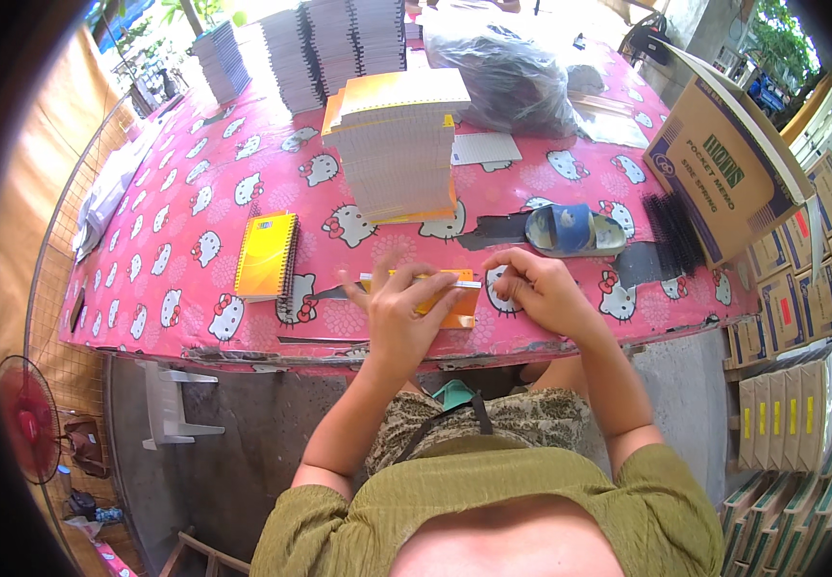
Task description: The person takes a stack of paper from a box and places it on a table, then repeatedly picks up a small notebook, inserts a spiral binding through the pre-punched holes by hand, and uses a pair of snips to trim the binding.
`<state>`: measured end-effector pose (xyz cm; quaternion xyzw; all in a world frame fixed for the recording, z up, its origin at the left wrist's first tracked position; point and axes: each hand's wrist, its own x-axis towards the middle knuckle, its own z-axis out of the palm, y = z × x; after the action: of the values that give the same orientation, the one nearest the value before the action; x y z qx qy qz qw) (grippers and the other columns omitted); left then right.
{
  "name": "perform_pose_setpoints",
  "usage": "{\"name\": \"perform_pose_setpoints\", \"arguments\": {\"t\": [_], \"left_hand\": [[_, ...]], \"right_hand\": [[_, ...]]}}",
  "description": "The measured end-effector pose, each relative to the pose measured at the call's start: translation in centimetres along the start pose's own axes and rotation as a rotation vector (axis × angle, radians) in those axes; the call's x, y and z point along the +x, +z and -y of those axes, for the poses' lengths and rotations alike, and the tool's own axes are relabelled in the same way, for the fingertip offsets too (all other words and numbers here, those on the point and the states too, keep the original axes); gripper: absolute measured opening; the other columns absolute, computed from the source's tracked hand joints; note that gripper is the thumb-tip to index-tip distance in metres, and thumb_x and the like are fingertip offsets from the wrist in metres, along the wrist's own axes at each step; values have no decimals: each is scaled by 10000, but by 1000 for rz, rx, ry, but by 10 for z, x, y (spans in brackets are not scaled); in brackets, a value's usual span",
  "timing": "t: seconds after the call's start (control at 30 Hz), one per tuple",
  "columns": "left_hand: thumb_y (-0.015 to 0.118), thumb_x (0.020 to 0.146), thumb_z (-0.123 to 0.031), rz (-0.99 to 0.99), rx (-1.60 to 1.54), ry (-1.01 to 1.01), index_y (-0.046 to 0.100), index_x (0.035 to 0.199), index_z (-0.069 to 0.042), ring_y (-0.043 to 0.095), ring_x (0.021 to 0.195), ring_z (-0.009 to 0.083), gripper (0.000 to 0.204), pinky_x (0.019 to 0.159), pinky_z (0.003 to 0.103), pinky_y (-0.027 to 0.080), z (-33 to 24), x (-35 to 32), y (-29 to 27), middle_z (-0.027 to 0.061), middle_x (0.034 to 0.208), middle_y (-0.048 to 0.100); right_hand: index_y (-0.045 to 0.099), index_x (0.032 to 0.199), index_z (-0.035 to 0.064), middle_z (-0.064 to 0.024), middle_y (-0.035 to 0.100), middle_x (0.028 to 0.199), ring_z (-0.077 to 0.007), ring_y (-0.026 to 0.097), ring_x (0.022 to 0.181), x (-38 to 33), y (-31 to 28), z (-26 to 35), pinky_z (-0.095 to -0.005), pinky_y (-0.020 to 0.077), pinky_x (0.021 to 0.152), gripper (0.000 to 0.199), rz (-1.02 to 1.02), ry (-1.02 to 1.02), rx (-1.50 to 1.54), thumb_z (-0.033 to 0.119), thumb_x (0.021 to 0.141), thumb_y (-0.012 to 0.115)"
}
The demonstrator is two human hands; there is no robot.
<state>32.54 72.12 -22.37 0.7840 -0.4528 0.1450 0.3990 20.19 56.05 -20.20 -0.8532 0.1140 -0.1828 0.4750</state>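
My left hand (404, 306) is closed on a small orange notebook (459, 313) at the table's near edge. Its thumb and fingers press on the notebook, whose white page edge shows along the top. To the right, beside the notebook, my right hand (543, 293) is curled with thumb and fingertips drawn together; anything held there is too small to make out. A yellow spiral notebook pile (267, 255) lies left of my hands. Just beyond them rises a tall stack of unbound notepads (397, 168) with orange covers.
A blue slipper (576, 231) and black spiral coils (673, 234) lie on the right, by a leaning cardboard carton (728, 168). Bound notebook stacks (334, 53) and a grey plastic bag (507, 77) stand at the back of the pink patterned table (161, 298).
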Motion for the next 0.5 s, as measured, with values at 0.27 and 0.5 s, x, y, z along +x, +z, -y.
{"name": "perform_pose_setpoints", "arguments": {"t": [0.27, 0.5], "left_hand": [[769, 687, -235, 14, -134, 1, 739, 823, -176, 545, 903, 171, 152, 884, 450, 257, 10, -2, 5, -29, 798, 624], [769, 679, -210, -9, -163, 20, 723, 865, -170, 550, 876, 174, 196, 862, 414, 255, 14, -4, 7, -24, 812, 635]], "right_hand": [[629, 936, 8, -75, 549, 807, -141, 550, 679, 4, 6, -7, -286, 454, 604, 180, -28, -227, -93, 66, 774, 683], [584, 1005, 20, -114, 535, 875, -255, 563, 741, -5, 13, 3, -339, 470, 640, 213, -80, -236, -231, 31, 797, 631]]}}
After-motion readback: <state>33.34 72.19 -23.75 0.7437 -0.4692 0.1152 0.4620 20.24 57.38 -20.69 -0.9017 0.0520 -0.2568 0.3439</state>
